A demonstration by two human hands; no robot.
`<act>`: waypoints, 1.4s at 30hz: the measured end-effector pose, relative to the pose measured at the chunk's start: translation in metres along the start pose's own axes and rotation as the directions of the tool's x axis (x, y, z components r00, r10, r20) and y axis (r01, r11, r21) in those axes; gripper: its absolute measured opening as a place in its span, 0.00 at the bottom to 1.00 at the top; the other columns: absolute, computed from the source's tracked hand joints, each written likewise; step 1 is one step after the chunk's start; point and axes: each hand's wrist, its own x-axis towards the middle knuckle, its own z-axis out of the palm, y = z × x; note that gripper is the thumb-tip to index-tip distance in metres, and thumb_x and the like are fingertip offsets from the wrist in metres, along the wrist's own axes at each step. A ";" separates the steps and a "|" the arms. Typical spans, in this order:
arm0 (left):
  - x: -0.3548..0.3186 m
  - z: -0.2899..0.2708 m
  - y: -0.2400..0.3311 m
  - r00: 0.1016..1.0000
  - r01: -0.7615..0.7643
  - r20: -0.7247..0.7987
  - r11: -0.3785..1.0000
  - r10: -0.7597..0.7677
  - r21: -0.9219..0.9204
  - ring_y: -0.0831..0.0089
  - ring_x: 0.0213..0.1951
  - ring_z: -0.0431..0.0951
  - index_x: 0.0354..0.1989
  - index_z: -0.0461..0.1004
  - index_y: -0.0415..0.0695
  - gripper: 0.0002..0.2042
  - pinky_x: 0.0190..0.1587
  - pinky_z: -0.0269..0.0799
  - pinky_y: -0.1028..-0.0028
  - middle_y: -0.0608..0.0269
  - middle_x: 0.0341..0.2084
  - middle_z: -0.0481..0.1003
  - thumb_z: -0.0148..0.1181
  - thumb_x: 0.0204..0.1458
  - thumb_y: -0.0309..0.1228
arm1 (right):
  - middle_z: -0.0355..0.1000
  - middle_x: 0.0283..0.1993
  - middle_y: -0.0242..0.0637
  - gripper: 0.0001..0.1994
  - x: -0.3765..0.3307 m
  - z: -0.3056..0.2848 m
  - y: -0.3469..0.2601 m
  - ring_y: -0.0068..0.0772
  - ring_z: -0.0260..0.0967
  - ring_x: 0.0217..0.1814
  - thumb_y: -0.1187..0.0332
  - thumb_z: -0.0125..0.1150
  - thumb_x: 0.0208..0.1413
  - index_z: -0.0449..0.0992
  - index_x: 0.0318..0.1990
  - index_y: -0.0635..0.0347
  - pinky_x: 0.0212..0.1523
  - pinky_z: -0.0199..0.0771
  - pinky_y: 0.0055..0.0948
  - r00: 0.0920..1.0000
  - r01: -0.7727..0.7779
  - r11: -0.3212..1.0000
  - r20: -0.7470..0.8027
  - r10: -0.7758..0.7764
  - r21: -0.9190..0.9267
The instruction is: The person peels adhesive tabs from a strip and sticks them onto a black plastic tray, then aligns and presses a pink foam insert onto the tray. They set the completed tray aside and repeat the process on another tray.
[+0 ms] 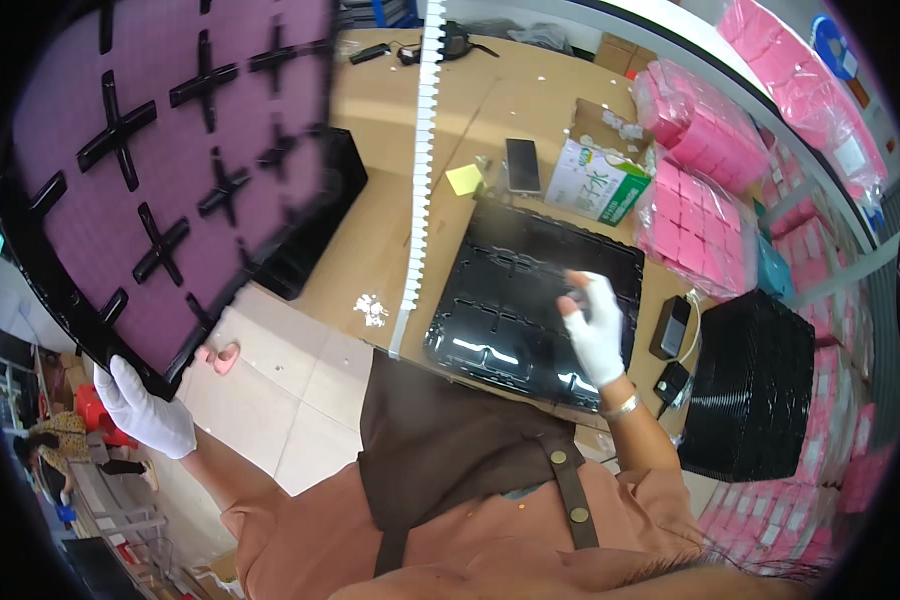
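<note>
My left hand [142, 412], in a white glove, grips the lower edge of a large black plastic tray [42, 285]. This tray is tilted up at the left, its pink-purple cells [155, 120] split by black cross-shaped dividers. On the table before me lies another black plastic tray [490, 285], flat and shiny, with cross-shaped raised marks. Over its right part hovers my right hand [600, 330], in a white glove that leaves the thumb and a fingertip bare. Those fingers are apart and hold nothing; whether they touch the tray I cannot tell.
A white toothed strip [422, 170] crosses the wooden table [370, 240]. Behind the flat tray are a phone [522, 165], yellow notes [464, 179] and a carton [598, 180]. Bagged pink blocks [695, 220] and stacked black trays [750, 390] stand at right. Another person [65, 450] is far left.
</note>
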 end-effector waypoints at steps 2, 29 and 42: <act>-0.005 0.007 0.001 0.948 -0.291 0.093 0.717 0.303 0.634 0.73 0.38 0.74 0.45 0.73 0.32 0.11 0.43 0.72 0.73 0.56 0.39 0.75 0.60 0.54 0.23 | 0.71 0.44 0.34 0.16 0.024 0.042 0.016 0.22 0.69 0.37 0.70 0.61 0.53 0.72 0.50 0.63 0.40 0.70 0.23 0.984 -0.110 0.978 0.162 0.081 0.178; -0.017 0.112 -0.210 0.507 -0.749 0.857 0.444 -0.091 0.491 0.60 0.34 0.75 0.46 0.74 0.50 0.11 0.33 0.72 0.63 0.60 0.32 0.71 0.52 0.57 0.34 | 0.74 0.30 0.36 0.11 0.086 0.185 -0.001 0.18 0.71 0.34 0.73 0.65 0.50 0.71 0.36 0.71 0.32 0.69 0.20 0.906 -0.377 0.869 0.321 0.275 0.320; -0.162 0.163 -0.152 0.121 0.612 0.720 0.622 -0.684 0.488 0.85 0.19 0.69 0.30 0.79 0.39 0.11 0.22 0.63 0.81 0.70 0.20 0.74 0.63 0.53 0.35 | 0.73 0.31 0.29 0.14 0.045 0.170 -0.012 0.13 0.62 0.28 0.64 0.65 0.52 0.76 0.43 0.63 0.29 0.63 0.18 0.832 -0.485 0.823 0.448 0.328 0.297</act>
